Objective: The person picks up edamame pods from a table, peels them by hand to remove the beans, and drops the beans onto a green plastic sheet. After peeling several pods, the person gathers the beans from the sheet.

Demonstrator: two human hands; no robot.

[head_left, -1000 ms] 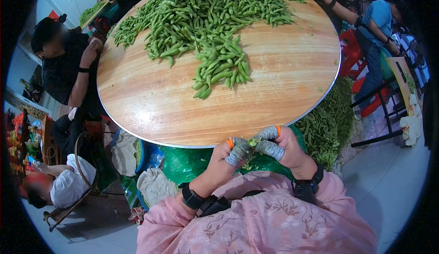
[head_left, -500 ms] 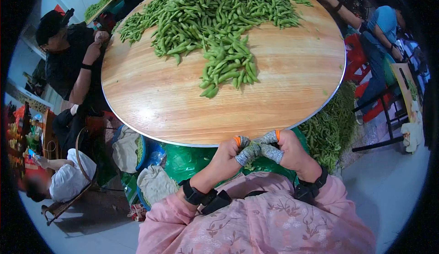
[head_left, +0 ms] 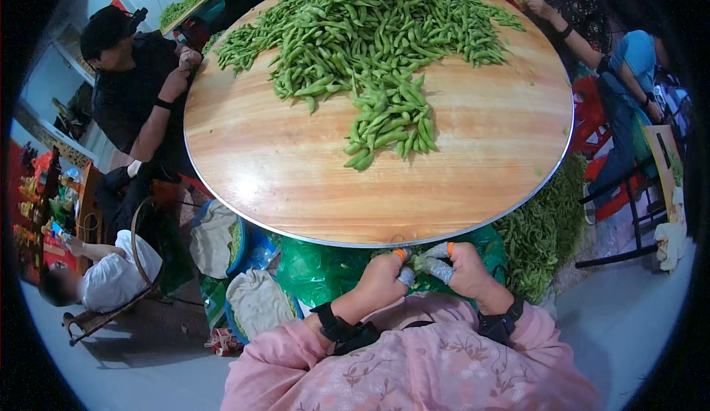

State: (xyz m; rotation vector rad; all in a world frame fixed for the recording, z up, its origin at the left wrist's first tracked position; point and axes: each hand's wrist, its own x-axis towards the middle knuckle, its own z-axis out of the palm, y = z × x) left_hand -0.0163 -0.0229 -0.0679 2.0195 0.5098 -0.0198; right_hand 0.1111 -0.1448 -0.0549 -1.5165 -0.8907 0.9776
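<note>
My left hand (head_left: 379,284) and my right hand (head_left: 471,272) are close together just below the near rim of the round wooden table (head_left: 296,189). Grey knitted covers with orange bands wrap some of the fingertips. Both hands are closed in a pinch, with a bit of green soybean pod (head_left: 418,264) showing between them; most of it is hidden by the fingers. On the table lies a large heap of green soybean pods (head_left: 355,34), with a smaller cluster (head_left: 396,119) reaching towards me.
Green plastic sheeting (head_left: 314,270) hangs under the table edge. A pile of green pods (head_left: 543,230) lies on the floor at right. Cloth-covered blue tubs (head_left: 240,248) stand at left. People sit around the table, one person in black (head_left: 122,93) at left.
The view has shifted, so the table sits lower and farther right. My hands are a little lower in view, still pinched together, with the fingertips slightly farther apart.
</note>
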